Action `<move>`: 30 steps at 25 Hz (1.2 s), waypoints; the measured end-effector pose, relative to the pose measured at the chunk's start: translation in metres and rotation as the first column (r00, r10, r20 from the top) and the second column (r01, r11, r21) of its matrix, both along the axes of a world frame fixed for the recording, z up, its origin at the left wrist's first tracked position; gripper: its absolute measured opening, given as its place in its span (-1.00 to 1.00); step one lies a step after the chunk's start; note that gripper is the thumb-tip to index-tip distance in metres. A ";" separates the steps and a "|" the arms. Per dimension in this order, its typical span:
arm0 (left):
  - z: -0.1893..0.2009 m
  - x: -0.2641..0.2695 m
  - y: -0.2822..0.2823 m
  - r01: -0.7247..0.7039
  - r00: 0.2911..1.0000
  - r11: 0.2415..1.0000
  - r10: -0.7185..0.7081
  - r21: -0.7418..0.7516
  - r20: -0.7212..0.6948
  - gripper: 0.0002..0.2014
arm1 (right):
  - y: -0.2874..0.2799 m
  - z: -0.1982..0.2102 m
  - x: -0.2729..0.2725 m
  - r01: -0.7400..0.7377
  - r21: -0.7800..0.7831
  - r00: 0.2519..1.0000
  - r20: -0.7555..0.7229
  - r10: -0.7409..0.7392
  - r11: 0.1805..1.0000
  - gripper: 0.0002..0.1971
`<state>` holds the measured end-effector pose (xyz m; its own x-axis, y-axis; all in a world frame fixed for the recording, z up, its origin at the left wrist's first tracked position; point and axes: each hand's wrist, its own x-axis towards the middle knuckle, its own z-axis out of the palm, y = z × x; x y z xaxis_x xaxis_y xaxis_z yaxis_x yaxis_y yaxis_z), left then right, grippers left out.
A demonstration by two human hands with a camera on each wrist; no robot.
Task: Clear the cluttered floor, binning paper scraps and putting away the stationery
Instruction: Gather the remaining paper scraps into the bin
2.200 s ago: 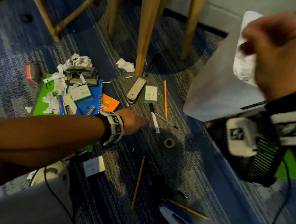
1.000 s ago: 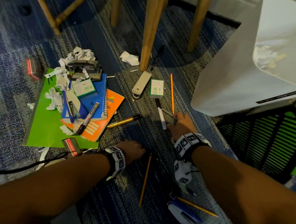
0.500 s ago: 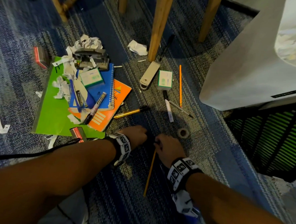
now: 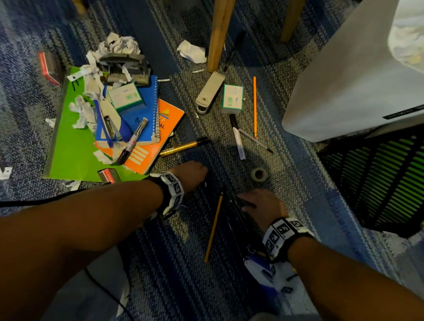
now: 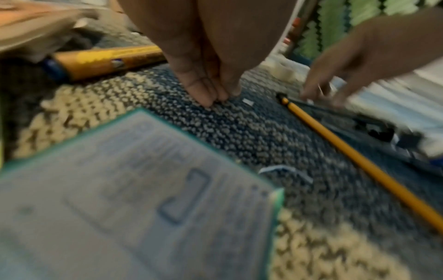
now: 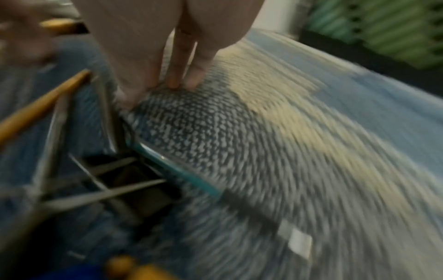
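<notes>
Paper scraps (image 4: pixel 83 110) litter the green folder (image 4: pixel 67 149) far left. Only the left-wrist view shows the left hand's (image 5: pixel 210 62) fingertips (image 5: pixel 203 98) pinched together on carpet; right hand (image 4: pixel 262 207) fingers rest straight beside a yellow pencil (image 4: pixel 213 228). White bin (image 4: pixel 360 77), right, holds crumpled paper.

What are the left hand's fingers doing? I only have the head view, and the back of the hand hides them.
Observer: In the left wrist view the left hand's fingers are bunched, with their tips on the carpet. I can't see anything held. A tiny white scrap lies just beside them.
Reviewer: Is anything under that forearm?
Observer: Yes, a teal-edged box lies on the carpet close to the wrist camera.
Reviewer: And the right hand?
Observer: The right wrist view is blurred, but the right hand's fingers are straight, with their tips on the carpet and nothing gripped.
</notes>
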<state>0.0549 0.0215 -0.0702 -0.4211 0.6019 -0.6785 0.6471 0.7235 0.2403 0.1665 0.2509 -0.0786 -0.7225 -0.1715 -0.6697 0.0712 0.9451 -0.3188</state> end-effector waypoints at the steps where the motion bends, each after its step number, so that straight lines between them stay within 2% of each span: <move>1: 0.000 -0.004 -0.001 -0.066 0.997 0.998 0.065 0.015 0.029 -0.79 | -0.002 0.000 -0.003 -0.135 0.033 0.991 0.007 0.135 0.990 -0.58; 3: -0.001 -0.009 -0.001 -0.140 0.987 0.990 0.138 0.007 0.085 -0.77 | -0.006 0.000 -0.006 -0.286 0.075 0.958 -0.007 0.287 0.955 -0.60; 5: -0.002 -0.009 -0.001 -0.105 0.988 0.994 0.106 -0.016 0.111 -0.61 | -0.009 0.002 -0.009 -0.279 0.053 0.960 -0.016 0.280 0.959 -0.69; 7: -0.003 -0.002 0.002 -0.003 0.996 1.000 0.005 -0.022 0.090 -0.48 | -0.011 0.004 -0.012 -0.246 0.041 0.969 -0.001 0.246 0.968 -0.75; 9: -0.002 0.007 0.004 0.057 0.998 0.998 -0.056 -0.022 0.033 -0.50 | -0.014 0.003 -0.016 -0.155 0.055 0.988 0.028 0.154 0.986 -0.78; 12: 0.002 0.015 0.010 0.133 0.989 0.991 -0.134 -0.026 -0.064 -0.68 | -0.013 0.010 -0.018 0.019 0.038 0.997 0.074 -0.021 0.999 -0.81; 15: 0.006 0.017 0.015 0.180 0.980 0.982 -0.185 -0.063 -0.076 -0.73 | -0.009 0.019 -0.012 0.071 0.014 0.996 0.052 -0.071 0.997 -0.84; 18: 0.003 0.016 0.014 0.137 0.988 0.989 -0.141 -0.060 -0.061 -0.71 | -0.012 0.019 -0.004 0.183 -0.048 0.983 -0.001 -0.183 0.982 -0.82; 20: -0.002 0.014 0.011 0.052 0.998 0.997 -0.054 -0.065 -0.029 -0.71 | -0.015 0.013 -0.002 0.259 -0.054 0.966 0.033 -0.258 0.964 -0.82; 23: -0.001 0.005 0.006 -0.049 0.999 0.997 0.050 -0.065 0.009 -0.77 | -0.014 0.003 0.002 0.183 0.037 0.979 0.088 -0.185 0.982 -0.62; 27: 0.006 -0.019 0.005 -0.058 0.998 0.994 0.061 -0.097 0.028 -0.81 | -0.010 0.002 -0.002 0.005 0.172 1.000 -0.002 -0.005 0.985 -0.74; 30: 0.010 -0.029 -0.001 -0.119 0.991 0.991 0.122 -0.061 0.053 -0.85 | -0.011 0.009 -0.012 -0.170 0.236 0.985 0.023 0.170 0.957 -0.79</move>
<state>0.0255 0.0202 -0.0601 -0.4479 0.5085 -0.7354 0.5408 0.8091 0.2300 0.1542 0.2403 -0.0697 -0.6946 -0.1281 -0.7079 -0.0965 0.9917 -0.0848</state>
